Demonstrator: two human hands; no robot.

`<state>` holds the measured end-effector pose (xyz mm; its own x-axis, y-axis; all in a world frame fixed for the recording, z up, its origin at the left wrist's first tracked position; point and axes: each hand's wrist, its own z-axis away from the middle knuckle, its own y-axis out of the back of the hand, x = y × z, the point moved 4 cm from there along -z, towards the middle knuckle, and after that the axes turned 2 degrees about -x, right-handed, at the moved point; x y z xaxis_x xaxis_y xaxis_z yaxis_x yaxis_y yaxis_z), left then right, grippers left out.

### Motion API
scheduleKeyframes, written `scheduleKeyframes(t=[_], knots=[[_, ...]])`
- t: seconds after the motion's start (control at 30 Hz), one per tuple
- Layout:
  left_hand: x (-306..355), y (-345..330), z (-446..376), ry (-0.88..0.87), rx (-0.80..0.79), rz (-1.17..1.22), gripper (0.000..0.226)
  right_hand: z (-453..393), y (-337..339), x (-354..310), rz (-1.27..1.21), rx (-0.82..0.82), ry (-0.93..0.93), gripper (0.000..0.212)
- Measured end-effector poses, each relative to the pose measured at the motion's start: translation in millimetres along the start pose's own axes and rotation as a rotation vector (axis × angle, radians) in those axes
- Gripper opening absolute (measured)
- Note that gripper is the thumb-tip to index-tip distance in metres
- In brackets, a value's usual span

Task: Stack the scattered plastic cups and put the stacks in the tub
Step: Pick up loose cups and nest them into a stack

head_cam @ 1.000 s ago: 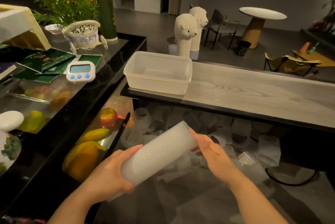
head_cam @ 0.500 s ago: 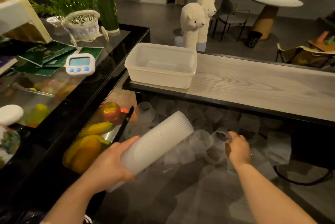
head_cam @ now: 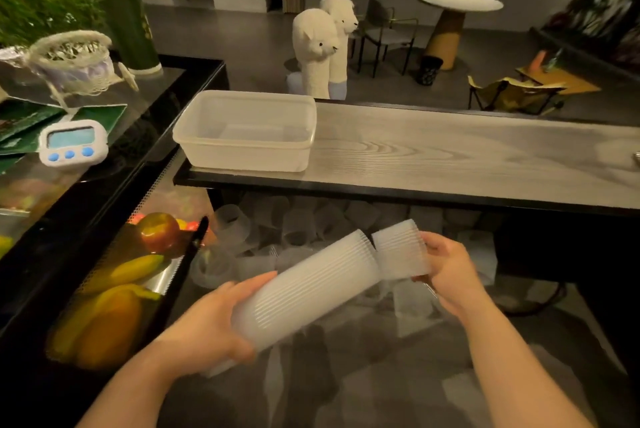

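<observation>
- Long stack of translucent ribbed plastic cups [head_cam: 308,292] lies tilted, low end near-left, high end far-right, held above the surface w/ the loose cups.
- Left hand [head_cam: 207,327] grasps the stack's lower end; fingers curl over the top, thumb on the near side.
- Right hand [head_cam: 446,268] holds a short stack of translucent ribbed cups [head_cam: 401,249] at the long stack's upper end; the 2 stacks meet or nearly meet, can't tell if nested.
- Scattered translucent plastic cups [head_cam: 294,230] lie on the lower surface beyond & under the hands, mostly beneath the counter edge.
- Translucent rectangular plastic tub [head_cam: 246,131] sits on the pale wood-grain counter [head_cam: 450,164], at its left end, far from both hands; no cups seen inside.
- Left: black glass-topped display case [head_cam: 145,136] w/ a white digital timer w/ 3 blue buttons [head_cam: 71,145], green leaflets [head_cam: 20,122], a white wire basket [head_cam: 72,60], a tall dark green canister w/ white lid [head_cam: 121,15].
- Near-left: tray of yellow & red fruit [head_cam: 117,285].
- Far: 2 white alpaca figures [head_cam: 322,49], a round white-topped table [head_cam: 457,16], a dark chair [head_cam: 384,32].
</observation>
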<state>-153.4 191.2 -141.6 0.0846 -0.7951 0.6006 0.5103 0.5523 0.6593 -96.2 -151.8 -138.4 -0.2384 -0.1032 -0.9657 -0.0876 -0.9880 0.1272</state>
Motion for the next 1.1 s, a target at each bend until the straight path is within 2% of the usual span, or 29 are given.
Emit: scheduleKeyframes(t=[0.1,0.27,0.4,0.63,0.83,0.97,1.0,1.03,1.1], knots=[[13,-1,-4,-0.066,-0.015,0.02,0.099,6,9,-7,0.029,-0.05,-0.011,0.025],[25,-7,-11,-0.087,-0.046,0.03,0.102,10,25,-6,0.051,-0.037,-0.037,0.023],[41,-16,-13,-0.123,-0.043,0.054,0.104,10,44,-7,-0.072,-0.036,-0.065,0.022],[65,-28,-9,-0.06,-0.118,0.03,0.099,2,76,4,-0.228,-0.022,-0.122,0.019],[91,-49,-15,-0.04,-0.109,-0.011,0.099,0,57,8,0.144,-0.301,-0.051,0.025],[98,-60,-22,0.01,-0.071,-0.031,0.098,-12,67,31,0.106,-0.373,-0.094,0.027],[100,-62,-24,0.028,-0.056,-0.025,0.098,-18,77,42,0.12,-0.304,-0.11,0.028],[101,-65,-25,0.049,-0.037,-0.019,0.099,-23,91,54,0.196,-0.147,-0.106,0.029],[100,-70,-26,0.09,0.004,-0.017,0.1,-30,129,69,0.462,0.308,-0.045,0.032]])
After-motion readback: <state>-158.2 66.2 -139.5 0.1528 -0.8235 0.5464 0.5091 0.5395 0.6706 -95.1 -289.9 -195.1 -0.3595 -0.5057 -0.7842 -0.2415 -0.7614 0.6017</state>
